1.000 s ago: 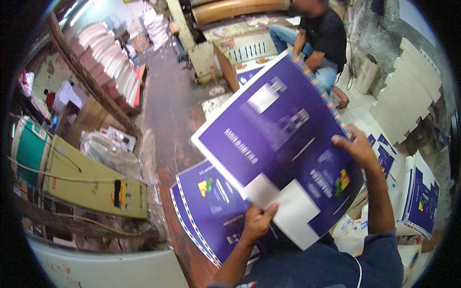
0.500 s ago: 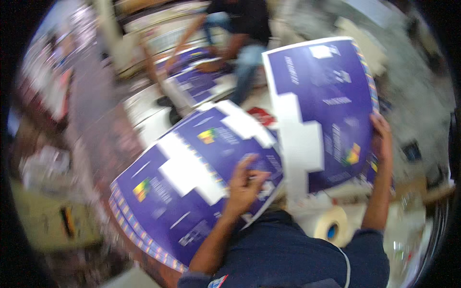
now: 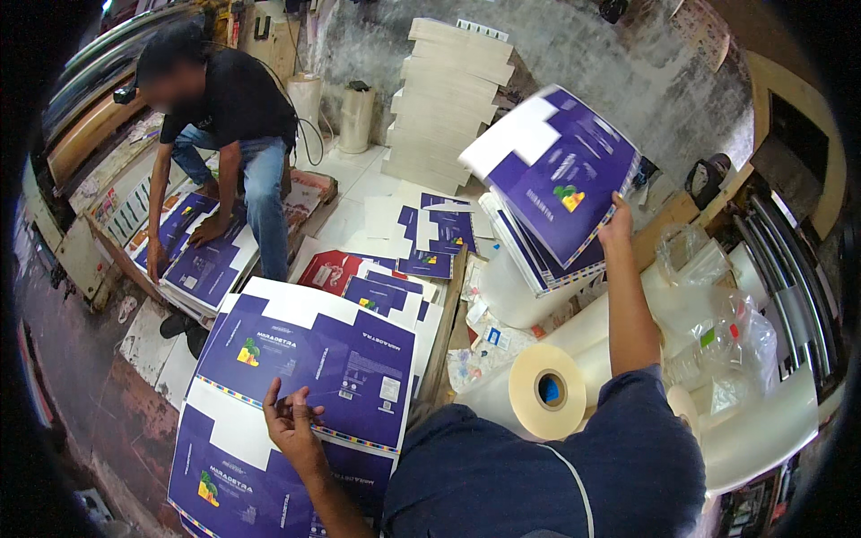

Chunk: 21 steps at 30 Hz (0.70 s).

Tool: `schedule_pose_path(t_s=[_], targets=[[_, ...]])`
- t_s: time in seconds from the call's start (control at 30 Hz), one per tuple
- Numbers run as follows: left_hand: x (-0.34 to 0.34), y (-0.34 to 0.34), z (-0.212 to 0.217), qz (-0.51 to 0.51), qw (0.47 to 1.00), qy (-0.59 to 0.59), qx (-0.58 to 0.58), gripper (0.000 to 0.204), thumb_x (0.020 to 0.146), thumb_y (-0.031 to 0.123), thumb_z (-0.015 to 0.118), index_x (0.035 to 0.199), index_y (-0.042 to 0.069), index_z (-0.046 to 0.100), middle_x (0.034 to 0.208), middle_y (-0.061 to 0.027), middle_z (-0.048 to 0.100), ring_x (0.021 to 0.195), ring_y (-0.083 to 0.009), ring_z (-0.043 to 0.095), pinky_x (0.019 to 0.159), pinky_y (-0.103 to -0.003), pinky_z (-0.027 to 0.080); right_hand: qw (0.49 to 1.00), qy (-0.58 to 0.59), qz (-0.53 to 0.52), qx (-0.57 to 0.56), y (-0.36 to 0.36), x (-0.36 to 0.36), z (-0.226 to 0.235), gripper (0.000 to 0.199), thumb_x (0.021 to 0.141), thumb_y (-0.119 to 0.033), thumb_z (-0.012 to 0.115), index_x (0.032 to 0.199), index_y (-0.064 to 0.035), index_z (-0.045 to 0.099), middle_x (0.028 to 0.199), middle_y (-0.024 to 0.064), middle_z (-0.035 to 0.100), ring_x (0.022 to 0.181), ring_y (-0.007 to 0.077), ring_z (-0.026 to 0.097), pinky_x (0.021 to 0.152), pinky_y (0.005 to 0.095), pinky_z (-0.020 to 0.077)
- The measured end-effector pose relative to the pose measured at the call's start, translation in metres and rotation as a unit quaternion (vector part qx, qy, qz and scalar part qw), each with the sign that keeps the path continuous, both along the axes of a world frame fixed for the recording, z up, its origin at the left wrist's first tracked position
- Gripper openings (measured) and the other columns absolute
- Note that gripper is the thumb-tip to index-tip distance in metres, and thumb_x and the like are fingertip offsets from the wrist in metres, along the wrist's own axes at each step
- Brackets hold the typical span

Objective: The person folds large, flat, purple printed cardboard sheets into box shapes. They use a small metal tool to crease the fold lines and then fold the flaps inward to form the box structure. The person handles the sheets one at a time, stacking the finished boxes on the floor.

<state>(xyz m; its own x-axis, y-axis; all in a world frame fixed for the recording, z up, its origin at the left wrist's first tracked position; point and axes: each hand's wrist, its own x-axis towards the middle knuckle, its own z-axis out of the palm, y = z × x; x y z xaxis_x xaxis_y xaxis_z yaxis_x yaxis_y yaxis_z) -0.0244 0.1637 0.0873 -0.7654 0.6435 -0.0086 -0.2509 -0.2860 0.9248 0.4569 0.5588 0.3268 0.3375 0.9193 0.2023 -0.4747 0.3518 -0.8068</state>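
My right hand (image 3: 617, 222) pinches the edge of a purple-and-white printed sheet (image 3: 596, 148). The sheet tilts above a smaller stack of similar printed sheets (image 3: 529, 247) lying on large film rolls to the right. My left hand (image 3: 294, 426) has its fingers apart, with nothing in them, over the large stack of purple printed sheets (image 3: 359, 345) in front of me. Whether its fingertips touch the top sheet I cannot tell. Colour strips run along the sheets' edges.
A co-worker (image 3: 229, 112) bends over another stack of printed sheets (image 3: 202, 269) at the left. Behind stands a tall pile of pale sheets (image 3: 448, 99). Loose printed pieces (image 3: 439, 233) lie on the floor. A film roll (image 3: 547, 390) and clear plastic bags (image 3: 726, 350) are at the right.
My view has swung to the right and sharpened. The sheet in my right hand has moved out over the right-hand stack. My left hand stays above the large stack.
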Motion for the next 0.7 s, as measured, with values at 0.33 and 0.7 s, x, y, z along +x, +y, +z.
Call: schedule_pose_path(t_s=[0.33,0.7], targets=[[-0.031,-0.063,0.014,0.15,0.985,0.028,-0.085,0.037,0.094,0.011,0.065,0.129,0.001,0.056,0.093,-0.0065,0.065,0.07,-0.0115,0.062,0.061,-0.023,0.049,0.856,-0.373,-0.289,-0.214,0.013,0.031,-0.109,0.058,0.084,-0.04,0.062,0.12,0.0052,0.057,0.113,0.0193,0.062,0.092,0.0347,0.065,0.067,0.0551,0.0555],[0.008,-0.224,-0.001,0.473,0.749,0.142,-0.442,0.055,0.086,0.025,0.077,0.131,0.003,0.055,0.113,-0.0096,0.056,0.101,-0.0191,0.053,0.084,-0.033,0.044,0.692,-0.628,-0.288,0.21,-0.039,-0.16,-0.018,0.042,0.091,-0.026,0.066,0.127,-0.0034,0.064,0.132,0.0149,0.059,0.119,0.0285,0.058,0.098,0.0419,0.046]])
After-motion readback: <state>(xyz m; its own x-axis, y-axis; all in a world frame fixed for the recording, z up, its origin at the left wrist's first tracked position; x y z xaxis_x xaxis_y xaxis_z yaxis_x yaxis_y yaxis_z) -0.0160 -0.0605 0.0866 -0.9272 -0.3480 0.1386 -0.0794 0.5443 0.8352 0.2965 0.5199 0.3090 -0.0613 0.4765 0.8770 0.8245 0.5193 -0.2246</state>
